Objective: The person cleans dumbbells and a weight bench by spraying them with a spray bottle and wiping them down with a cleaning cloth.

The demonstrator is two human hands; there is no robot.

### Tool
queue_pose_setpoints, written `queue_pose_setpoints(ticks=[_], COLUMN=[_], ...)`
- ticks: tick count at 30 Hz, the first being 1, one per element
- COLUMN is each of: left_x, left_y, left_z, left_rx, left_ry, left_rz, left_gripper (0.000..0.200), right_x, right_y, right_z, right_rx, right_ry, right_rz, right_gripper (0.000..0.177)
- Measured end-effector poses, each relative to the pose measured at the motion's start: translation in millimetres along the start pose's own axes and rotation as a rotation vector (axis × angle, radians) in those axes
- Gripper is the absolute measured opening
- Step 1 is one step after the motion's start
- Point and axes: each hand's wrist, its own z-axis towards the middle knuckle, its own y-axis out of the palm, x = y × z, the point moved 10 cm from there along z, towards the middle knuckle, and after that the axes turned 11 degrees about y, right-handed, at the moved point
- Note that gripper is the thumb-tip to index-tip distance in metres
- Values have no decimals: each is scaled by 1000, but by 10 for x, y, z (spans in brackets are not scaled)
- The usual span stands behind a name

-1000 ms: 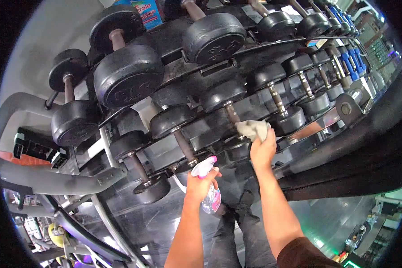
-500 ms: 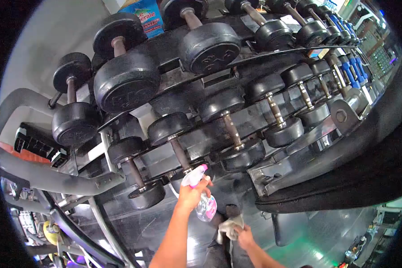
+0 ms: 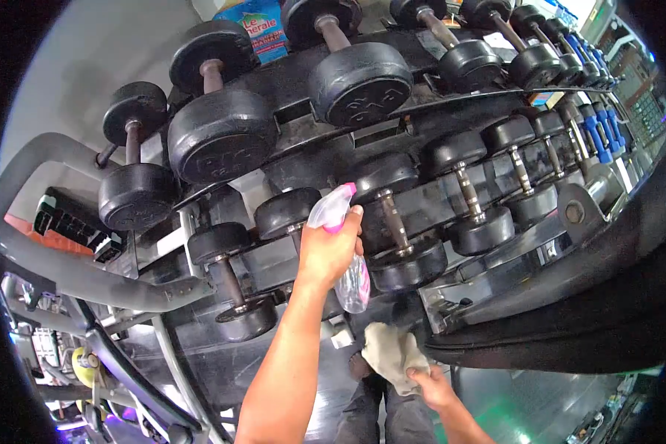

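Before the lower-row dumbbells (image 3: 408,265), your left hand (image 3: 331,253) curls closed round the spray bottle (image 3: 354,290); nearer and right, your right hand (image 3: 434,386) pinches the cloth (image 3: 391,357). Keep the nozzle (image 3: 349,189) facing away from you; gather the loose cloth for firmer control.

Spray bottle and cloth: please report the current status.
Left hand gripping spray bottle by neck. Right hand holding cloth, lower in view. Left hand partly hides one dumbbell; nothing seen blocking hands.

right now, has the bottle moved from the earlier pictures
Yes: the bottle has moved up in the picture. Against the dumbbell just right of it, its nozzle was about level with the near end; now it's beside the far end.
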Motion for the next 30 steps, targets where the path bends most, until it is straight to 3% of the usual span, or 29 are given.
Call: queue_pose_setpoints(ticks=[4,7,10,11,13,14,17,19,20,22,25,27,28,30], left_x=[-65,-305,-521,-534,-287,-254,-222,-272,-317,-512,-938,-1252,-1296,-1314], left_y=[-12,-221,-400,-425,-416,-432,-421,-454,-466,-463,-484,-503,-513,-548], left_z=[-128,-427,-496,-466,-386,-293,-189,-292,-368,-557,-760,-878,-907,-894], left_rx=[-91,-31,42,63,129,132,73,85,86,-28,-18,8,-2,-24], left_ry=[15,-71,-86,-74,-2,23,-150,-62,-17,-167,-280,-341,-329,-297], left_rz=[33,-87,-142,-149,-150,-80,93,42,17,3,-218,-322,-363,-445], left_gripper=[46,44,40,40,35,35,43,42,41,40,34,30,29,27], right_x=[-314,-1038,-1804,-2041,-2497,-2616,-2722,-2842,-2941,-3165,-3671,-3933,-3907,-3776], right_y=[212,415,596,638,838,893,895,895,892,950,1158,1413,1486,1879], right_z=[-162,-458,-630,-593,-575,-541,-438,-478,-522,-557,-264,236,794,661], right_rx=[-23,149,307,360,319,268,278,321,412,600,811,910,890,1103], right_ry=[-61,-323,-608,-706,-756,-781,-805,-873,-931,-1032,-1216,-1435,-1335,-1457], right_rz=[-6,-44,-37,-127,-7,47,156,113,50,-73,-204,-569,-894,-1078], right_gripper=[26,30,69,64,48,46,39,37,36,34,37,27,19,24])
